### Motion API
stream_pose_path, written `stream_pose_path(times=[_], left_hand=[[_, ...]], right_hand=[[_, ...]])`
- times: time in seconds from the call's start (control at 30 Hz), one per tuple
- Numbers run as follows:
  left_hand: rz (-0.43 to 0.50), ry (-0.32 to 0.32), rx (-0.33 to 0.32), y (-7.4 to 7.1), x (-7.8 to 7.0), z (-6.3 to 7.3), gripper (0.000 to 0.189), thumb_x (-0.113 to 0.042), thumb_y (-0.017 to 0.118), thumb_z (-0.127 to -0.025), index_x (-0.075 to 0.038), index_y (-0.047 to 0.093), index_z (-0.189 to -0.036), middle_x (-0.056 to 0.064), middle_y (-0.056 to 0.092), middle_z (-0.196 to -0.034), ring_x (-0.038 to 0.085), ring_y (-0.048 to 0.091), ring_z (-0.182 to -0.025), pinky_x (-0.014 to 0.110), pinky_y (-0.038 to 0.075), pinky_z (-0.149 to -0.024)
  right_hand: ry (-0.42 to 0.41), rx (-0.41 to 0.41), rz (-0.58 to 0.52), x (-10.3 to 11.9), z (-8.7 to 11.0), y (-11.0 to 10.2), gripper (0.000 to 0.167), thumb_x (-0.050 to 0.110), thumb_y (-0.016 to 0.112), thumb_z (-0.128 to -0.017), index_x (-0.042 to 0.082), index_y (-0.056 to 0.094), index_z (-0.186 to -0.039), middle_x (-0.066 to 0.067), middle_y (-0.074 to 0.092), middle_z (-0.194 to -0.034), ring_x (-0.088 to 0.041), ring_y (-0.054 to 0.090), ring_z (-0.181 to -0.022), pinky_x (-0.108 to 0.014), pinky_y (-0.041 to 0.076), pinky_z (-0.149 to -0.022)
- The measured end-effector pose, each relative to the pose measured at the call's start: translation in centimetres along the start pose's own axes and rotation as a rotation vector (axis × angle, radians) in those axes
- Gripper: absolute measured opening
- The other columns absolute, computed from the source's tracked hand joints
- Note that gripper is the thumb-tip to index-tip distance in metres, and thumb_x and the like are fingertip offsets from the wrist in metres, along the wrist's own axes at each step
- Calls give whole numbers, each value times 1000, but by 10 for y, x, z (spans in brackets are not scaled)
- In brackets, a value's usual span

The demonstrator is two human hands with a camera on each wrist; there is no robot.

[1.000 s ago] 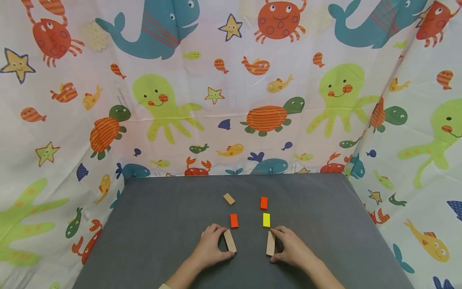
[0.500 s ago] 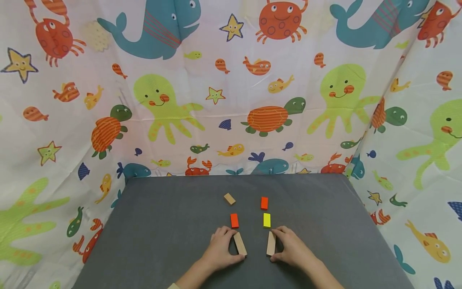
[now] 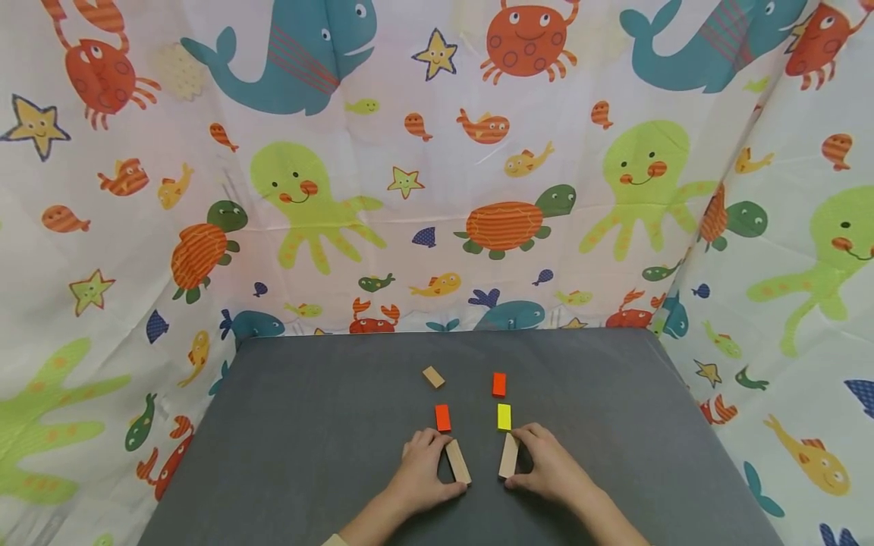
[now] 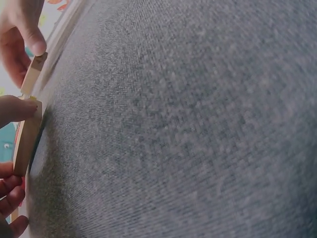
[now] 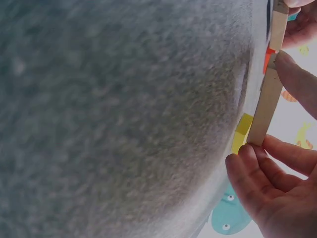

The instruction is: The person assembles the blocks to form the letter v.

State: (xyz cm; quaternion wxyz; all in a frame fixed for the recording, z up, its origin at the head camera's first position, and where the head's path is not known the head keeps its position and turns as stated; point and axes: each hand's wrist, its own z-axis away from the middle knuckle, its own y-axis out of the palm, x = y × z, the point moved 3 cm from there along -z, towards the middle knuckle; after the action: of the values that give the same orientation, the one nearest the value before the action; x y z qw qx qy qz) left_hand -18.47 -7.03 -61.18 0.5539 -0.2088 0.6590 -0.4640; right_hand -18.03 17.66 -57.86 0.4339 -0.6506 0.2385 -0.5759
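In the head view my left hand [image 3: 425, 472] pinches a long plain wooden block [image 3: 458, 462] by its two ends, thumb at the near end and fingers at the far end. Across from it, my right hand [image 3: 548, 464] grips a second long wooden block [image 3: 508, 456] the same way. The two blocks lean toward each other at their near ends, with a gap of grey cloth between them. The left wrist view shows the left block [image 4: 28, 134] between thumb and fingertips; the right wrist view shows the right block [image 5: 266, 101] held likewise.
Beyond the hands lie a red block [image 3: 443, 418] on the left and a yellow block [image 3: 504, 417] on the right. Farther back are a short wooden block [image 3: 433, 377] and another red block [image 3: 500, 384]. A sea-animal curtain [image 3: 437, 227] bounds the grey table [image 3: 307, 425].
My left hand has moved right with its wooden block, nearer the other one. The right block has turned slightly, its near end shifting left.
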Motion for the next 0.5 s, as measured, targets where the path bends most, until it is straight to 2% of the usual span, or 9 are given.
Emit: stream_pose_path(times=[0.13,0.23,0.37,0.5], left_hand=[[-2,1,-3,2,0,0,76,-57,83,-73,-16,61,-133,-3,53,-117,17,46,-108,47,40,-96],[-6,7,-16,3,0,1,75,-57,83,-73,-16,61,-132,-4,53,-117,17,46,-108,47,40,-96],[-18,19,-39,3,-1,2,74,-56,83,-73,-16,62,-131,-3,53,-115,17,46,-106,47,40,-95],[-35,28,-56,2,-2,2,74,-56,84,-73,-16,62,-130,-2,54,-115,18,47,-106,47,40,-95]], right_hand=[[-27,-5,-10,6,-1,1,84,34,97,-62,-1,62,-129,-8,60,-120,-22,61,-103,-44,53,-89],[-41,0,-57,10,-1,2,83,27,97,-63,-3,61,-131,-10,59,-120,-16,62,-91,-34,56,-78],[-39,25,-127,17,-2,4,84,21,97,-63,-5,59,-133,-13,58,-120,-12,60,-78,-23,53,-64],[-27,30,-134,22,-4,8,83,23,97,-63,-5,59,-132,-13,58,-116,-13,57,-77,-21,50,-62]])
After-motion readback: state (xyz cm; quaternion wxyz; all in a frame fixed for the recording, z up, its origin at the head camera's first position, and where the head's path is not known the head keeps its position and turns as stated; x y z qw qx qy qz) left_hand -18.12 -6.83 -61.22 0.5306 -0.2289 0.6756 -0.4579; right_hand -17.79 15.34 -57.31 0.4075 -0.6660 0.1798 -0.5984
